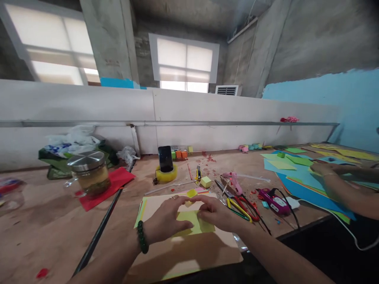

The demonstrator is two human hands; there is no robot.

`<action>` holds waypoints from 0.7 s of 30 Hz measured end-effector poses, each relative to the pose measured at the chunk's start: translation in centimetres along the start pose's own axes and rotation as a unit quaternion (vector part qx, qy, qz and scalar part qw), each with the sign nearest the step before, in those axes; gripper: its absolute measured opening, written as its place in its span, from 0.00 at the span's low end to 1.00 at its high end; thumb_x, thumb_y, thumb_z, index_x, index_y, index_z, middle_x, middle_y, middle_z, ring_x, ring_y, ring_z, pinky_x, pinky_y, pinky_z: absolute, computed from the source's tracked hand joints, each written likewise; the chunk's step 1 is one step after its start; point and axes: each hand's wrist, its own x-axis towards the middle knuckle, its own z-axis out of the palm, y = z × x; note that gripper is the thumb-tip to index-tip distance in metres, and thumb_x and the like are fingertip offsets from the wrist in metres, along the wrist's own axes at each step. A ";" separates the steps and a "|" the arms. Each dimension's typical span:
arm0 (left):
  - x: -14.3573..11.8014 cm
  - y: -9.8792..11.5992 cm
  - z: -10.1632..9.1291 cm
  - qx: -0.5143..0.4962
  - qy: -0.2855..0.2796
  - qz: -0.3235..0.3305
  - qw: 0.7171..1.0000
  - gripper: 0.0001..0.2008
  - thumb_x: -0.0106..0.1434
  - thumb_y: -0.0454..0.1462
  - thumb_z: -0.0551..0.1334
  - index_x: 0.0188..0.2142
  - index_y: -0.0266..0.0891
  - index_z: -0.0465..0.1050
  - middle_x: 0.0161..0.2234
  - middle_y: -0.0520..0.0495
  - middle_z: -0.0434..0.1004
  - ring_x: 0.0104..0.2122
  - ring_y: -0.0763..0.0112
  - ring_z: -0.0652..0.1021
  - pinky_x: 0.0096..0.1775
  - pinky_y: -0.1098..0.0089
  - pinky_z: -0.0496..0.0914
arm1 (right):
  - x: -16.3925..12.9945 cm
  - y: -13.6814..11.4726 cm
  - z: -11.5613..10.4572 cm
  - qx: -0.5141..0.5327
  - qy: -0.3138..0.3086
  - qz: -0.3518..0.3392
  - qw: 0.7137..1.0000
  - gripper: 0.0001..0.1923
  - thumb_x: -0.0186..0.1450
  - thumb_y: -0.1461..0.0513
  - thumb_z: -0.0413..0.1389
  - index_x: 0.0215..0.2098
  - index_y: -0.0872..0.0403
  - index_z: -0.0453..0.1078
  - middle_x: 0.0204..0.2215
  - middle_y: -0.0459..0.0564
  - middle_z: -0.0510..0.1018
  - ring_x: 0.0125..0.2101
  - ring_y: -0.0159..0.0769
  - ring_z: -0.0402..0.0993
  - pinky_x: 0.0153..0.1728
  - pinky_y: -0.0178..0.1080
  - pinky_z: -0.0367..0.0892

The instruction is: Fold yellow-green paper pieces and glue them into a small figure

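Observation:
A yellow sheet of paper lies on a tan board at the near table edge. My left hand, a green bead bracelet on its wrist, presses on the sheet's left side. My right hand presses on its right side, fingertips nearly meeting the left above the sheet. A small yellow foam block sits just beyond my fingers. Coloured sheets stick out from under the board's left edge.
Scissors, a pink glue gun and a purple tool lie to the right. A phone stands in a yellow tape roll. A glass jar sits on red paper at left. Another person's hands rest on coloured sheets at right.

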 end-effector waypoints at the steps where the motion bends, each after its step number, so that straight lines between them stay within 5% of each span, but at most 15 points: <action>1: -0.2 -0.2 0.5 0.014 0.022 -0.008 1.000 0.31 0.51 0.38 0.69 0.54 0.42 0.64 0.50 0.40 0.72 0.50 0.53 0.73 0.49 0.53 0.69 | -0.7 0.6 0.4 -0.008 0.044 0.007 0.999 0.19 0.55 0.67 0.50 0.44 0.54 0.69 0.16 0.36 0.58 0.17 0.25 0.50 0.19 0.30 0.47; 3: -1.2 0.1 1.6 0.052 0.073 -0.005 0.996 0.32 0.53 0.38 0.68 0.57 0.43 0.61 0.52 0.39 0.69 0.53 0.50 0.70 0.52 0.51 0.66 | -2.1 1.8 1.3 -0.015 0.134 0.020 0.991 0.13 0.55 0.64 0.49 0.36 0.55 0.72 0.17 0.39 0.61 0.19 0.27 0.53 0.20 0.31 0.49; 5: -2.3 1.3 2.5 0.065 0.039 0.037 0.996 0.30 0.54 0.40 0.68 0.56 0.44 0.63 0.50 0.40 0.70 0.48 0.53 0.72 0.49 0.54 0.69 | -3.4 2.7 2.3 0.008 0.172 0.042 0.984 0.11 0.54 0.61 0.49 0.28 0.56 0.72 0.19 0.44 0.67 0.23 0.30 0.61 0.24 0.32 0.55; 8: -3.3 3.5 3.0 0.057 -0.129 0.065 0.988 0.32 0.50 0.46 0.70 0.53 0.44 0.64 0.45 0.43 0.73 0.42 0.56 0.75 0.40 0.60 0.73 | -5.0 2.8 3.2 0.075 0.145 0.083 0.983 0.13 0.54 0.58 0.49 0.26 0.56 0.73 0.26 0.49 0.75 0.31 0.38 0.69 0.33 0.37 0.63; 10: -3.5 4.4 3.2 0.075 -0.174 0.031 0.981 0.26 0.52 0.44 0.68 0.48 0.40 0.67 0.42 0.43 0.74 0.39 0.58 0.76 0.37 0.63 0.73 | -5.6 2.4 3.3 0.143 0.101 0.107 0.979 0.15 0.54 0.56 0.50 0.32 0.56 0.74 0.30 0.50 0.76 0.34 0.39 0.70 0.36 0.39 0.64; 13: -3.6 4.4 3.5 0.079 -0.169 -0.014 0.982 0.06 0.59 0.34 0.60 0.37 0.39 0.72 0.35 0.46 0.76 0.35 0.63 0.76 0.37 0.66 0.71 | -6.3 1.6 2.7 0.233 -0.032 0.124 0.964 0.22 0.50 0.58 0.57 0.43 0.54 0.70 0.33 0.49 0.76 0.31 0.36 0.71 0.33 0.36 0.65; 15: -3.8 4.0 3.5 0.041 -0.149 -0.024 0.988 0.09 0.62 0.31 0.55 0.33 0.41 0.74 0.33 0.47 0.77 0.35 0.66 0.76 0.38 0.68 0.70 | -6.4 1.4 2.2 0.205 -0.102 0.113 0.967 0.27 0.47 0.61 0.63 0.46 0.53 0.67 0.33 0.46 0.75 0.28 0.31 0.69 0.29 0.32 0.62; 19: -4.5 3.5 3.2 -0.051 -0.127 -0.064 0.989 0.12 0.59 0.28 0.57 0.25 0.41 0.75 0.35 0.48 0.77 0.38 0.66 0.75 0.40 0.68 0.68 | -6.1 1.7 2.1 0.048 -0.048 0.081 0.994 0.06 0.57 0.62 0.57 0.33 0.56 0.71 0.22 0.40 0.67 0.25 0.27 0.60 0.25 0.30 0.55; 21: -4.9 3.5 2.9 -0.076 -0.136 -0.078 0.985 0.13 0.58 0.27 0.57 0.21 0.40 0.74 0.36 0.48 0.76 0.39 0.66 0.75 0.41 0.68 0.68 | -5.6 2.1 2.3 0.009 -0.011 0.077 0.997 0.07 0.60 0.63 0.53 0.26 0.57 0.69 0.20 0.40 0.64 0.25 0.27 0.57 0.25 0.30 0.54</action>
